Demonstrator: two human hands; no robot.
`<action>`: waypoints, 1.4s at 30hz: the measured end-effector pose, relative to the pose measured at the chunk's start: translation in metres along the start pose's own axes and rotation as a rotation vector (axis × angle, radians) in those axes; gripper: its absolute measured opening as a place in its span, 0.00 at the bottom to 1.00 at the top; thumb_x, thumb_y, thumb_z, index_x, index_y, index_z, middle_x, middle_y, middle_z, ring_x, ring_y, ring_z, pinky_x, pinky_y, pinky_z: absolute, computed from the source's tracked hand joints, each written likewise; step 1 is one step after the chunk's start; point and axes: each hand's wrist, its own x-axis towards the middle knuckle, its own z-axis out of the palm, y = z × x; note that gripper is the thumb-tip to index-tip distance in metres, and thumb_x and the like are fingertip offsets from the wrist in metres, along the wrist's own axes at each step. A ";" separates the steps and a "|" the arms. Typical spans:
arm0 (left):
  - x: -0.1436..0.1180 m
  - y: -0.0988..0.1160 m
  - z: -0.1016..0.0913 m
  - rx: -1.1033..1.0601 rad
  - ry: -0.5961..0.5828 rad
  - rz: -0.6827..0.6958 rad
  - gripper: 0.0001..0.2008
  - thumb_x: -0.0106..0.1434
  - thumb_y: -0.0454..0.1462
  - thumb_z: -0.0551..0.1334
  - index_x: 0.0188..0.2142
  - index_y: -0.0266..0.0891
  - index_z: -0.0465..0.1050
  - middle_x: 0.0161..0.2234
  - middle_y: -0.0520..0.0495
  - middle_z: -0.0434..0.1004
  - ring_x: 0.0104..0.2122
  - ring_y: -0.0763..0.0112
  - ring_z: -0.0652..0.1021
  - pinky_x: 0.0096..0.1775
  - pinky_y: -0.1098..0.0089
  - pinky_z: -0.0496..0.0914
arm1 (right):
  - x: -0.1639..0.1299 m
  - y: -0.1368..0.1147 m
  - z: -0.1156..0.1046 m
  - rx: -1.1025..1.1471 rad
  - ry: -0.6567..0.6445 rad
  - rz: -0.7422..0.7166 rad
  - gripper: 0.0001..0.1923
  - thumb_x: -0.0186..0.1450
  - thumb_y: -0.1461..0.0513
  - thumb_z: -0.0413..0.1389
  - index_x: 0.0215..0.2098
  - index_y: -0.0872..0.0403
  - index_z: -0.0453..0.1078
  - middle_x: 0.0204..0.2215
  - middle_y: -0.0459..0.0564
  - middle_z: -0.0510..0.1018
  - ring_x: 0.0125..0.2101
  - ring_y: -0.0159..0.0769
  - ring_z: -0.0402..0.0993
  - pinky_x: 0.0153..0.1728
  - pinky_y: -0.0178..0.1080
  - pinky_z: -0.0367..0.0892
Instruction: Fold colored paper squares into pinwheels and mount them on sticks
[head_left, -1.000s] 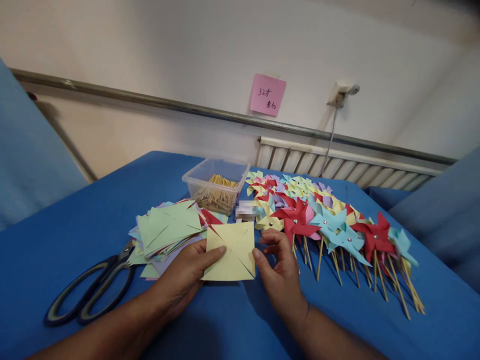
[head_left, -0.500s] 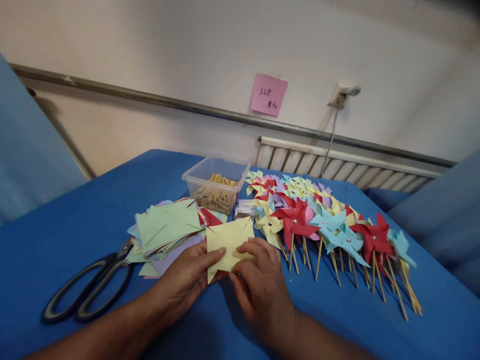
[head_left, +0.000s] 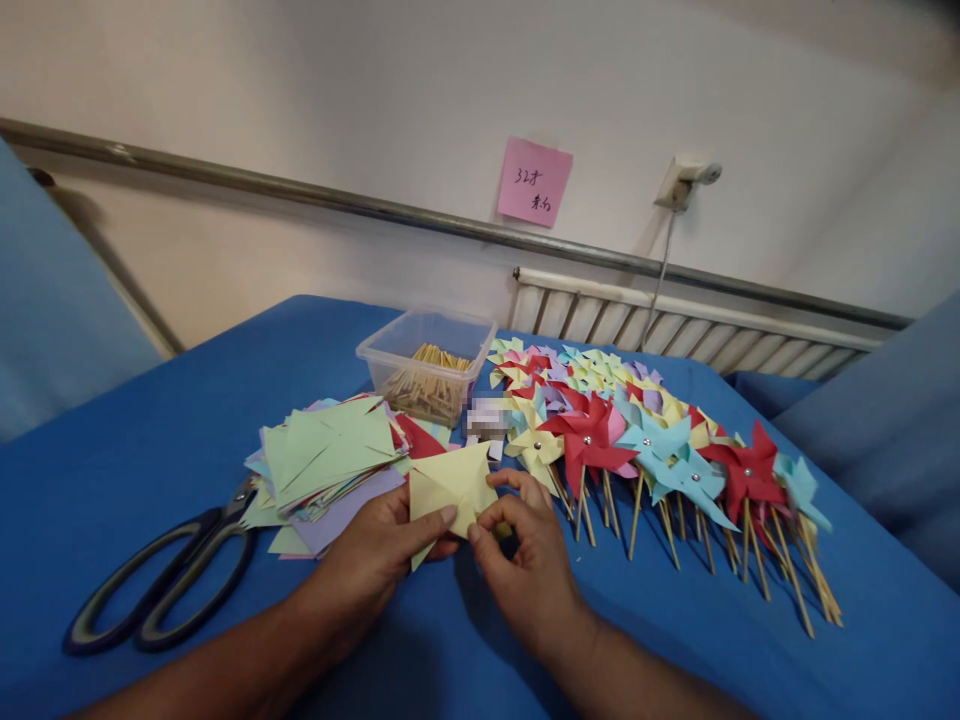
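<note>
A yellow paper square (head_left: 446, 480) with slits at its corners is held up between my two hands. My left hand (head_left: 394, 540) pinches its left side, thumb on top and fingers beneath. At the lower right, my right hand (head_left: 517, 555) is closed on a corner flap between thumb and forefinger, and that flap is bent in toward the middle. Left of my hands lies a pile of coloured paper squares (head_left: 334, 450), light green on top. Right of them are finished paper pinwheels (head_left: 592, 440) on thin sticks.
Large scissors (head_left: 199, 560) lie at the left of the blue table cover (head_left: 300, 345). Behind the pile stands a clear plastic box (head_left: 382, 350) holding thin sticks (head_left: 435, 375). A small blurred packet (head_left: 486, 415) sits beside it. A metal rail (head_left: 337, 205) crosses the wall.
The lower right corner of the yellow paper has been lifted and bent inward by my right hand. My left hand keeps its hold. The view has shifted slightly.
</note>
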 end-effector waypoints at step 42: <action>-0.006 0.012 0.001 0.355 -0.118 -0.048 0.13 0.47 0.39 0.70 0.32 0.35 0.76 0.23 0.51 0.78 0.24 0.68 0.74 0.29 0.70 0.67 | 0.004 0.011 0.000 1.003 -0.214 0.555 0.22 0.48 0.55 0.71 0.36 0.54 0.71 0.27 0.45 0.79 0.25 0.33 0.73 0.29 0.34 0.67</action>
